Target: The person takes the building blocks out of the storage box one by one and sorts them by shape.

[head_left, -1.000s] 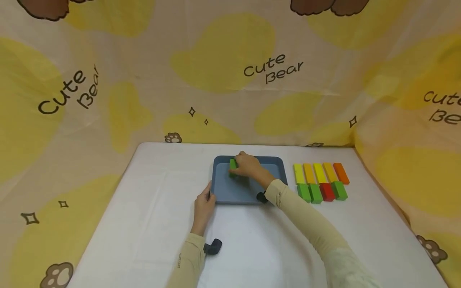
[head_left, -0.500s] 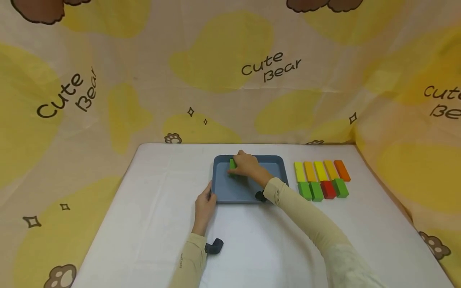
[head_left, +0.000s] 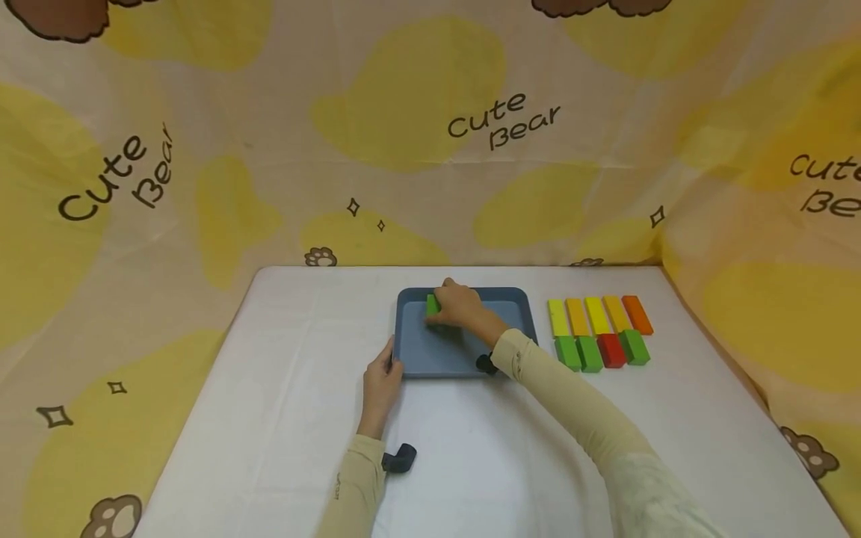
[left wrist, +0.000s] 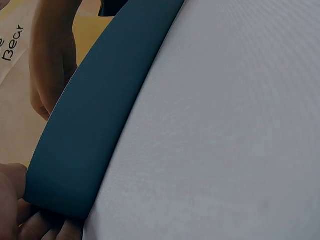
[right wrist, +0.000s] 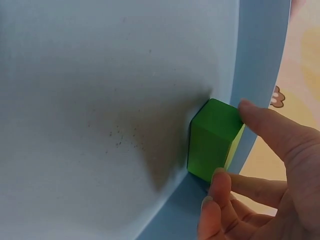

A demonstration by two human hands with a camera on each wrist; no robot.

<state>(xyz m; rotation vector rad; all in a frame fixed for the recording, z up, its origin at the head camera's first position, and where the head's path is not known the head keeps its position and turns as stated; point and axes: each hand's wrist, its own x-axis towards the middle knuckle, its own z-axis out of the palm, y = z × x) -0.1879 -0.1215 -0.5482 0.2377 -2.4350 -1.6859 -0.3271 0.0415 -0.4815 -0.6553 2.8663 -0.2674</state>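
A blue-grey tray (head_left: 430,360) lies on the white table. My left hand (head_left: 381,385) grips it at the near left corner; the left wrist view has the thumb at the tray's wall (left wrist: 95,115) and fingers (left wrist: 37,226) partly hidden beneath. Inside the tray, towards its far left corner, is a green block (head_left: 432,304). My right hand (head_left: 460,305) pinches this block between thumb and fingertips. From the right wrist, the green block (right wrist: 212,142) is seen against the tray's side wall, close to a corner.
Right of the tray lie two rows of blocks. Yellow and orange ones, such as the orange block (head_left: 637,314), form the far row. Green blocks and a red block (head_left: 611,351) form the near one. A printed cloth (head_left: 417,149) hangs behind the table.
The head view has shifted slightly. Both hands stay where they were, the right pinching the green block and the left gripping the tray.
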